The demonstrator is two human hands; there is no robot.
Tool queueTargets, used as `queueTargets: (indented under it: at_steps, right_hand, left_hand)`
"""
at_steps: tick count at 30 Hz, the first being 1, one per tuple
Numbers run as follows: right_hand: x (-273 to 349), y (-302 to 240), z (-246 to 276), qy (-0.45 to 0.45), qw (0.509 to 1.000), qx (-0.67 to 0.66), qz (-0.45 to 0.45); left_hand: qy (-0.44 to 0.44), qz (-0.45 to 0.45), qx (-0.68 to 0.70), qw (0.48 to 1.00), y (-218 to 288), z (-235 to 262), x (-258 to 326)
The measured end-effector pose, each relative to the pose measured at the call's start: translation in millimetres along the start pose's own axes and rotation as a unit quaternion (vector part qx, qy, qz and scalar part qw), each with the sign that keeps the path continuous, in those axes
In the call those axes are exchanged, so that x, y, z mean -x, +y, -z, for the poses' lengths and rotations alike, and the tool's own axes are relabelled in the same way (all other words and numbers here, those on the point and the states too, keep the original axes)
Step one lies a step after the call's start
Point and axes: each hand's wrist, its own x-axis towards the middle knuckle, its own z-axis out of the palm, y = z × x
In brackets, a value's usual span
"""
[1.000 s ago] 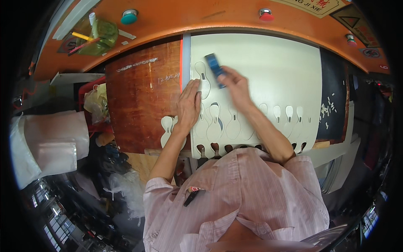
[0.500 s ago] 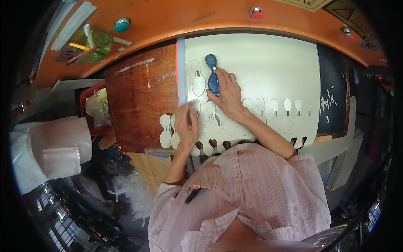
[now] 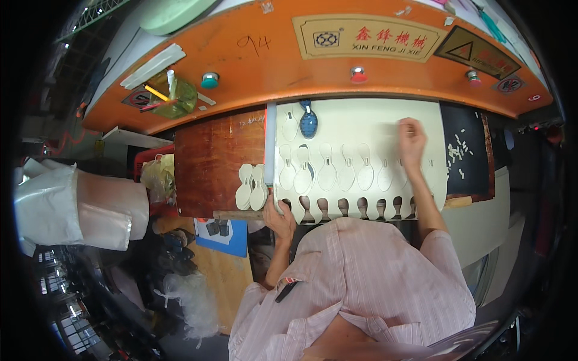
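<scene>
A cream sheet [image 3: 385, 117] covers the board in front of me, with rows of sole-shaped cuts and openings along its near side. A blue sole-shaped cutting die [image 3: 308, 123] lies on its far left part, right of a cut sole outline [image 3: 290, 125]. My left hand [image 3: 279, 221] is at the sheet's near left corner, fingers closed at the edge. My right hand [image 3: 412, 144] is over the sheet's right part, away from the die; its fingers are smeared by motion. Left of the sheet lie cut sole pieces [image 3: 257, 188], side by side.
An orange machine beam [image 3: 253, 72] spans the far side, with a green button [image 3: 210, 80] and red buttons [image 3: 358, 74]. A pot of pens [image 3: 180, 99] is at the left. Small white scraps [image 3: 460, 147] lie on a black surface at right. A blue clipboard [image 3: 224, 237] sits below.
My right hand has left the blue die and moved right. My left hand has drawn back to the sheet's near left corner. The view has tilted, showing more of the orange beam.
</scene>
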Motion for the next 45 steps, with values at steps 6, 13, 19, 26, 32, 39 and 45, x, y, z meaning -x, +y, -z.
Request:
queueTargets:
  at_steps: [6, 13, 19, 26, 32, 39, 45]
  right_hand:
    - [-60.1, -33.3, 125.4, 0.244, 0.951, 0.005, 0.191]
    - [-69.5, -82.8, 188.8, 0.133, 0.977, 0.079, 0.150]
    - [43.1, -38.2, 246.7, 0.193, 0.974, 0.113, 0.035]
    - [102.1, -1.4, 241.4, 0.181, 0.945, 0.265, -0.059]
    - [108.5, 6.2, 232.4, 0.133, 0.924, 0.358, 0.019]
    - [109.5, 34.8, 222.7, 0.114, 0.908, 0.402, 0.002]
    - [85.0, 26.9, 195.8, 0.177, 0.907, 0.364, -0.117]
  left_hand:
    - [-0.031, -0.003, 0.032, 0.999, 11.2, -1.1, -24.8]
    - [-0.107, 0.047, 0.152, 0.982, 25.9, 3.4, -65.5]
    - [-0.095, 0.030, 0.172, 0.980, 39.8, 9.5, -76.1]
    - [-0.076, 0.017, 0.150, 0.986, 42.8, 8.6, -80.2]
    - [-0.106, 0.021, 0.185, 0.977, 42.2, 13.6, -82.4]
    - [-0.104, 0.022, 0.198, 0.974, 24.9, 10.8, -68.3]
    - [-0.106, 0.022, 0.140, 0.984, 47.4, 35.9, -57.6]
